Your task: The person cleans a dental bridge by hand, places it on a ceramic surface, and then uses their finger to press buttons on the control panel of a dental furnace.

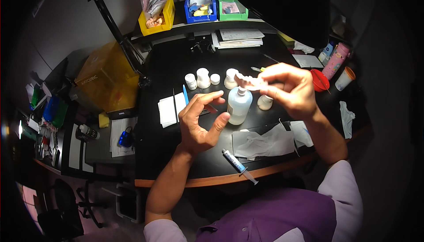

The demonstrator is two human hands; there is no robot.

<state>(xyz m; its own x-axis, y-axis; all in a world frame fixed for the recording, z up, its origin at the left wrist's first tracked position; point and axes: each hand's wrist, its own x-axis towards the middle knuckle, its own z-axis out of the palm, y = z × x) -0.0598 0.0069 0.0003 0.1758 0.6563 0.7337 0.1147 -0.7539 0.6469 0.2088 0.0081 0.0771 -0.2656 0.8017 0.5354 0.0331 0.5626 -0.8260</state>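
My right hand (pixel 289 87) pinches a small pale pink dental model (pixel 249 82) with a toothed edge, just above a translucent squeeze bottle (pixel 239 109). Left of that bottle my left hand (pixel 201 118) is raised, its thumb and fingers apart and nothing between them. Behind the hands stand several small white jars (pixel 203 78), and another white jar (pixel 265 103) is under my right hand. A white cloth (pixel 265 142) lies on the desk in front of the bottle. Close to the front edge rests a paste syringe (pixel 238 166).
White papers (pixel 170 109) with thin tools lie at left. A black lamp head (pixel 287 8) hangs over the far right. Yellow (pixel 167 19), blue (pixel 201 14) and green bins (pixel 232 10) line the back shelf. A red bowl (pixel 319 81) and pink flask (pixel 336 61) stand right.
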